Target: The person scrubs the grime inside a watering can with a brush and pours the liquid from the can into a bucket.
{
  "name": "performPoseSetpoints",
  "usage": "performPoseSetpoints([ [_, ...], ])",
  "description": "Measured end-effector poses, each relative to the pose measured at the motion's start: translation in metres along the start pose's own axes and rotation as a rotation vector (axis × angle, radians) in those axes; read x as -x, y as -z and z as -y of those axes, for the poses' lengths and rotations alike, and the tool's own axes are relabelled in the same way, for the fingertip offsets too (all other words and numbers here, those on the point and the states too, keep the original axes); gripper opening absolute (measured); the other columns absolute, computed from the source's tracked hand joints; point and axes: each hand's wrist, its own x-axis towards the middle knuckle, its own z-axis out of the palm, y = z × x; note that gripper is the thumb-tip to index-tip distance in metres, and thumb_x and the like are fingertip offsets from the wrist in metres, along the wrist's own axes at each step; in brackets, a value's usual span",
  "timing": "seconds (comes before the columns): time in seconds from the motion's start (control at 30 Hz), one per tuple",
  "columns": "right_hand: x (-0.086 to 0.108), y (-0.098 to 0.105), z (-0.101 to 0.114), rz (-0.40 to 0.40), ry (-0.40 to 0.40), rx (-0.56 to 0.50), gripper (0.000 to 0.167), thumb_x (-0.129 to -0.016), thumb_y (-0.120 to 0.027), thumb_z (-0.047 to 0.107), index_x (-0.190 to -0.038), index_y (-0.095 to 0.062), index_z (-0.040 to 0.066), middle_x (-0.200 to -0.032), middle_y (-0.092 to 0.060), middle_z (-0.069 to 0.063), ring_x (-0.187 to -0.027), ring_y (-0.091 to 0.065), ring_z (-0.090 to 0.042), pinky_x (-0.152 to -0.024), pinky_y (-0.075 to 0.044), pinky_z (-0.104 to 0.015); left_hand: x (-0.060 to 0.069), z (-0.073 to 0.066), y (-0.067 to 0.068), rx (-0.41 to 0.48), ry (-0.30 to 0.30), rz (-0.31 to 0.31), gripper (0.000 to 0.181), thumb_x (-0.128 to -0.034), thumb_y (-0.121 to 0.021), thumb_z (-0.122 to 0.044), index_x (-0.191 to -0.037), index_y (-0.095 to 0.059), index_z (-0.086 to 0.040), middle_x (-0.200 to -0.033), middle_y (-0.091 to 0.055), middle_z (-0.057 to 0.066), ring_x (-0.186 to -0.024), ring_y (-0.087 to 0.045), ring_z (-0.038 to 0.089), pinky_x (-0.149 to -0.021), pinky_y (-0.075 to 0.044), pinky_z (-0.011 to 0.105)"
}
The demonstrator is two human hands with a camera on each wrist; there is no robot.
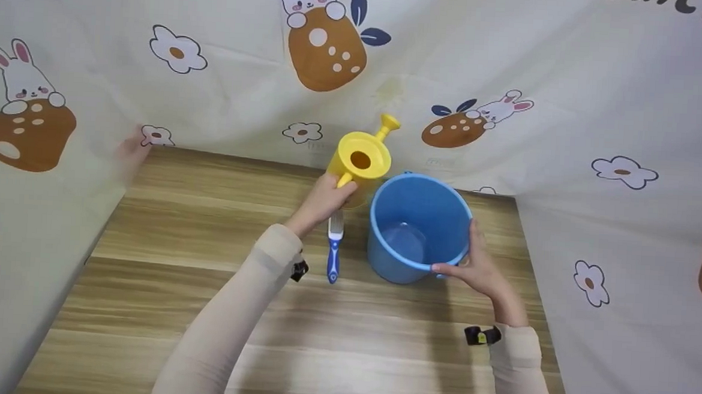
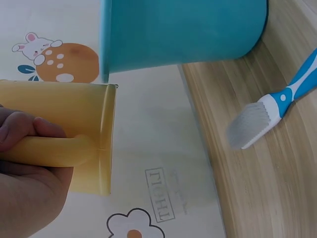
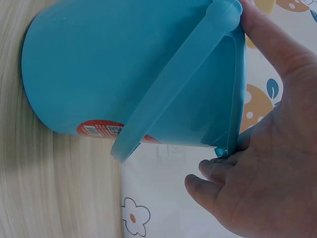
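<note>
My left hand (image 1: 325, 198) grips a yellow watering can (image 1: 381, 161) by its handle. The can is upright, its spout pointing away to the right; in the left wrist view its lower edge hangs off the floor, about level with the bucket's rim. A blue plastic bucket (image 1: 384, 256) stands upright to its right. My right hand (image 1: 482, 273) holds the bucket's rim at the near right, thumb along the front and fingers on the right side. The bucket's handle (image 3: 168, 89) hangs down outside. Below the left hand lies a paintbrush (image 2: 282, 101) with a blue-and-white handle and grey bristles.
The floor (image 1: 171, 307) is wood-patterned. A pale curtain (image 1: 230, 94) printed with rabbits and flowers rises behind and along both sides, close behind the can and bucket. A red label (image 3: 101, 128) sits on the bucket's outer wall.
</note>
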Motion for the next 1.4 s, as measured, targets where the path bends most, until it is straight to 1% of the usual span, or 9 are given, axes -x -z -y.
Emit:
performPoseSetpoints([
  [0.2, 0.000, 0.000, 0.001, 0.010, -0.030, 0.004, 0.131, -0.076, -0.087, 0.019, -0.157, 0.014, 0.010, -0.164, 0.010, -0.025, -0.151, 0.000, -0.050, -0.116, -0.011, -0.070, 0.002, 0.009, 0.008, 0.016, 0.011, -0.021, 0.030, -0.0897, -0.053, -0.015, -0.061, -0.044, -0.018, -0.055, -0.042, -0.008, -0.056, -0.040, 0.009, -0.056, -0.036, 0.023],
  [0.33, -0.001, 0.000, 0.000, 0.006, -0.023, 0.008, 0.131, -0.075, -0.087, 0.021, -0.158, 0.014, 0.010, -0.164, 0.010, -0.025, -0.151, 0.000, -0.049, -0.117, -0.010, -0.070, 0.005, 0.017, 0.014, 0.036, 0.029, -0.048, 0.031, -0.0888, -0.053, -0.015, -0.060, -0.043, -0.018, -0.054, -0.040, -0.009, -0.055, -0.040, 0.008, -0.054, -0.036, 0.022],
  [0.57, 0.000, 0.002, 0.004, -0.005, -0.035, 0.036, 0.131, -0.074, -0.088, 0.017, -0.157, 0.013, 0.006, -0.164, 0.009, -0.026, -0.151, 0.000, -0.048, -0.116, -0.013, -0.070, 0.009, 0.031, 0.024, 0.057, 0.043, -0.091, 0.031, -0.0872, -0.054, -0.014, -0.059, -0.043, -0.017, -0.052, -0.040, -0.009, -0.052, -0.038, 0.007, -0.051, -0.032, 0.021],
  [0.67, 0.001, 0.001, 0.005, -0.010, -0.019, 0.025, 0.131, -0.073, -0.088, 0.016, -0.158, 0.011, 0.006, -0.164, 0.006, -0.026, -0.151, -0.004, -0.049, -0.115, -0.014, -0.071, 0.010, 0.036, 0.027, 0.064, 0.056, -0.102, 0.030, -0.0877, -0.054, -0.013, -0.060, -0.043, -0.017, -0.053, -0.041, -0.009, -0.051, -0.038, 0.006, -0.051, -0.033, 0.020],
  [0.8, 0.000, 0.000, 0.002, -0.023, 0.010, 0.019, 0.130, -0.072, -0.089, 0.015, -0.158, 0.008, 0.003, -0.164, 0.002, -0.027, -0.150, -0.008, -0.049, -0.116, -0.015, -0.070, 0.013, 0.045, 0.032, 0.052, 0.070, -0.125, 0.028, -0.0885, -0.054, -0.014, -0.063, -0.044, -0.016, -0.054, -0.042, -0.008, -0.054, -0.040, 0.007, -0.053, -0.034, 0.021],
  [0.97, -0.001, -0.001, -0.002, -0.027, 0.011, 0.036, 0.130, -0.072, -0.089, 0.019, -0.157, 0.007, 0.002, -0.164, 0.001, -0.027, -0.150, -0.008, -0.050, -0.116, -0.015, -0.070, 0.014, 0.059, 0.036, 0.056, 0.101, -0.146, 0.023, -0.0891, -0.054, -0.012, -0.068, -0.045, -0.014, -0.058, -0.044, -0.007, -0.058, -0.042, 0.009, -0.056, -0.037, 0.022],
  [1.17, 0.000, -0.001, -0.002, -0.021, 0.006, 0.035, 0.130, -0.073, -0.089, 0.023, -0.158, 0.008, 0.005, -0.164, 0.001, -0.026, -0.150, -0.008, -0.049, -0.116, -0.016, -0.070, 0.015, 0.074, 0.041, 0.019, 0.135, -0.191, 0.025, -0.0888, -0.054, -0.014, -0.065, -0.045, -0.014, -0.057, -0.043, -0.007, -0.057, -0.041, 0.009, -0.055, -0.036, 0.023],
  [1.27, -0.001, 0.000, -0.002, -0.022, 0.010, 0.034, 0.131, -0.072, -0.090, 0.023, -0.158, 0.008, 0.006, -0.164, 0.001, -0.025, -0.151, -0.008, -0.049, -0.116, -0.015, -0.070, 0.016, 0.081, 0.044, 0.021, 0.145, -0.196, 0.026, -0.0892, -0.054, -0.014, -0.065, -0.045, -0.015, -0.057, -0.043, -0.007, -0.057, -0.042, 0.009, -0.056, -0.036, 0.022],
  [1.4, -0.001, -0.001, -0.003, -0.025, 0.021, 0.027, 0.129, -0.073, -0.089, 0.022, -0.158, 0.007, 0.006, -0.165, 0.001, -0.024, -0.151, -0.008, -0.048, -0.116, -0.015, -0.070, 0.018, 0.091, 0.047, 0.034, 0.154, -0.187, 0.028, -0.0902, -0.053, -0.013, -0.064, -0.044, -0.015, -0.055, -0.041, -0.008, -0.054, -0.038, 0.007, -0.054, -0.034, 0.022],
])
